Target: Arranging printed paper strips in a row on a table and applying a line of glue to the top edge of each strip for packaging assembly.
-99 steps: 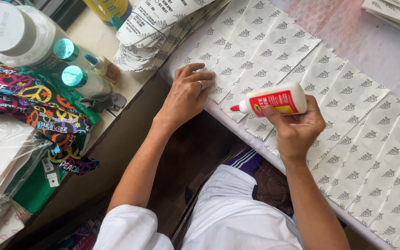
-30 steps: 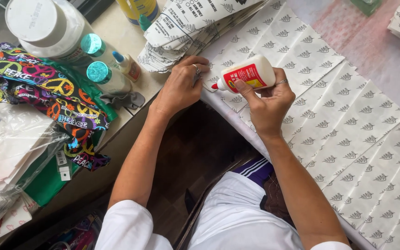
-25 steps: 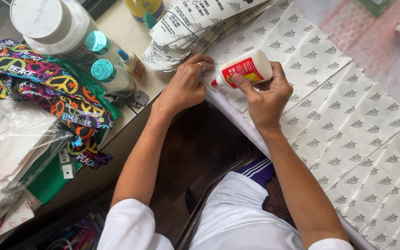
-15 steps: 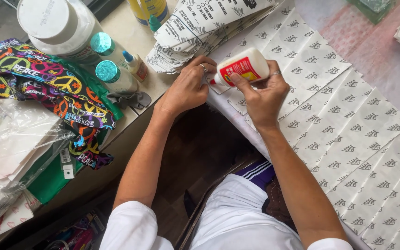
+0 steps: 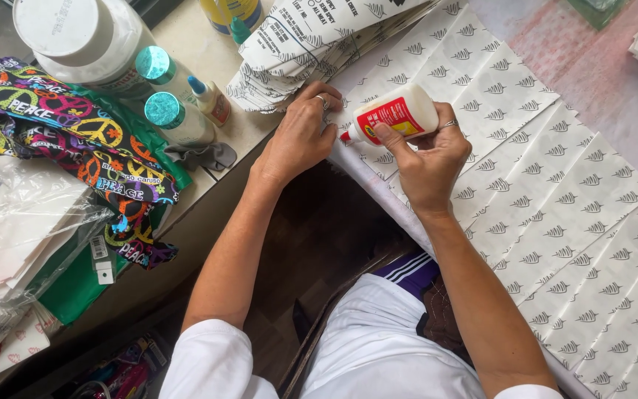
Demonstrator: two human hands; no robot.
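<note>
Then the right hand (image 5: 428, 159) was holding a small white plastic glue bottle with a red label (image 5: 391, 118), tilted, its red tip pointing to the left hand (image 5: 300, 137). That hand lay flat, fingers spread, on the white paper sheets with leaf print (image 5: 555, 192), just beside the tip.
</note>
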